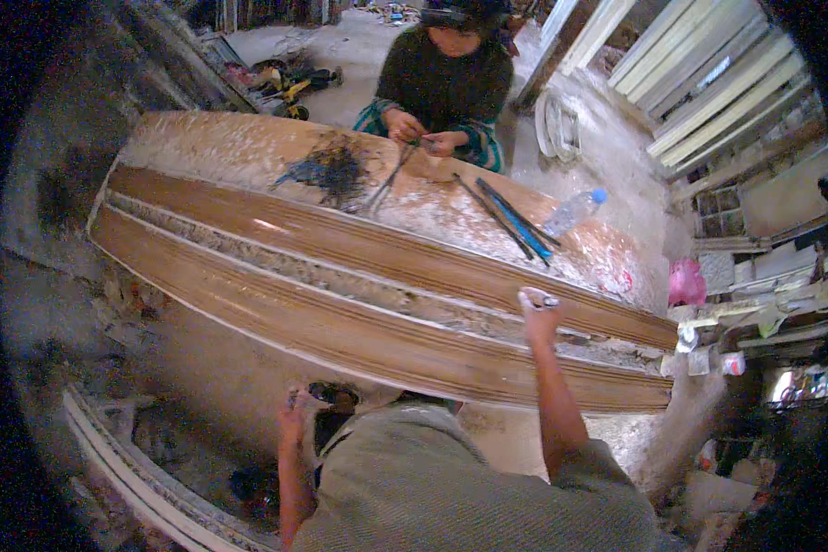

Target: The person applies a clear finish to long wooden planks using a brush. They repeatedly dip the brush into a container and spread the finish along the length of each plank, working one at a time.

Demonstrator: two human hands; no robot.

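Note:
My right hand is raised over the far brown grooved wooden board. Its fingers are curled, with a small pale grey thing at them that is too small to name. The near grooved board lies parallel, closer to my body, with a dusty strip between the two. My left hand hangs low at my left side, below the near board's edge. Its fingers are too small and blurred to read, and it touches neither board.
Across the table, a person handles thin dark strips. Dark shavings, blue-and-black strips and a blue-capped plastic bottle lie on the far side. White cups stand at the right end. Pale planks lean behind.

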